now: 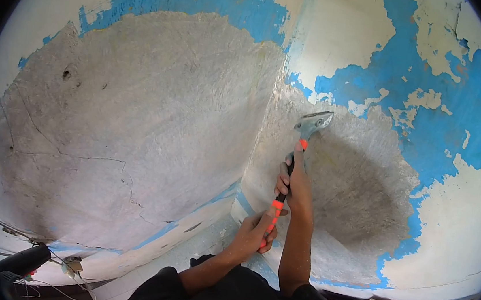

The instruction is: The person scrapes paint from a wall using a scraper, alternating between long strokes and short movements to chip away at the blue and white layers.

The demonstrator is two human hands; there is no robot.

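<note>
Walls meeting in a corner, with flaking blue and cream paint around broad grey patches. Over the right-hand patch, an orange-and-black-handled scraper, clasped in curled fingers: right hand higher up, left hand near the bottom.

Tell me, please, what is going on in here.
A person holds a scraper in both bare hands, the left hand low on its handle and the right hand nearer the blade. The blade is over a rough grey patch beside the corner, with blue paint and cream paint around it.
</note>
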